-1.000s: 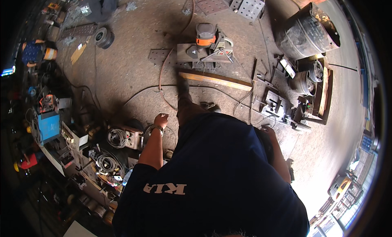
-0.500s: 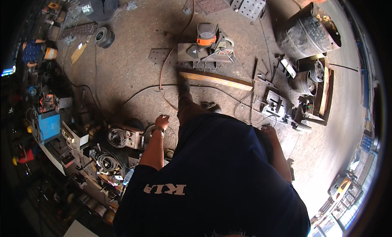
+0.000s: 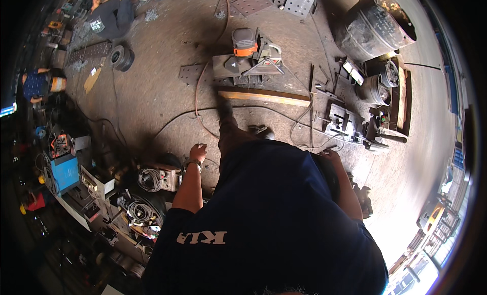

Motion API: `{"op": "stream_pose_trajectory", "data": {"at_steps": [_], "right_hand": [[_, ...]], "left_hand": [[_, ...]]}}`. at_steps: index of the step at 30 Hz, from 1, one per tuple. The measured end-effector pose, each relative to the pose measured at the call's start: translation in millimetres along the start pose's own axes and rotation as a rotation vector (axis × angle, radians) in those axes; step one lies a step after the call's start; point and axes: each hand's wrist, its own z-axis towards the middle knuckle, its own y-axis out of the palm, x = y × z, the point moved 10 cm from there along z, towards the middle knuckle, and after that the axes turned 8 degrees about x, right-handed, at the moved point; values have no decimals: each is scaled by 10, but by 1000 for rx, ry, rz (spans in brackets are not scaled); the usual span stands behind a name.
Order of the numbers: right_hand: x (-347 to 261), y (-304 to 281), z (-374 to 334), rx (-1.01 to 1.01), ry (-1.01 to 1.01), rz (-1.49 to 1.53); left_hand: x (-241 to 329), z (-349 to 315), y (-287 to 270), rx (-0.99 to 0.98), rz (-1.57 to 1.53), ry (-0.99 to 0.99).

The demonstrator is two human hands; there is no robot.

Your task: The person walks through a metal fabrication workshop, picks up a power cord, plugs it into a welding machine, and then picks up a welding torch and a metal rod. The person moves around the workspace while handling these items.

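My left hand [image 3: 198, 152], with a wristwatch on the wrist, hangs beside my left leg. Its fingers are curled closed, and whatever they may hold is too small to make out. By my right hip, my right hand [image 3: 329, 155] is also curled, its inner side hidden. Neither hand touches any tool. On the floor ahead stands a magnetic-drill-like machine [image 3: 245, 43] with a grey and orange motor, resting on a steel plate [image 3: 223, 67]. A long rusty steel bar [image 3: 269, 96] lies across the floor between that machine and my feet.
A hose [image 3: 197, 97] and a black cable [image 3: 172, 121] cross the floor. To the right are a clamp-like machine [image 3: 339, 118], metal buckets [image 3: 374, 90] and a large drum [image 3: 373, 33]. A blue welding machine [image 3: 64, 173] stands left; two people [image 3: 114, 20] [image 3: 36, 84] work farther off.
My view has shifted slightly, so the floor items sit a little further left. At the far left, more of the crouching person shows. Both my hands stay low at my sides.
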Motion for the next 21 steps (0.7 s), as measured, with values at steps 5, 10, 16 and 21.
{"op": "stream_pose_trajectory", "data": {"at_steps": [5, 10, 16, 21], "right_hand": [[69, -8, 16, 14, -45, -100], [33, 27, 2, -2, -17, -102], [159, -33, 21, 4, -9, -129], [88, -152, -48, 20, -3, -121]], "left_hand": [[109, -6, 61, -22, -32, -7], [-19, 125, -56, 79, 60, 67], [-134, 174, 2, 92, 2, 108], [10, -16, 88, 48, 342, 61]]}}
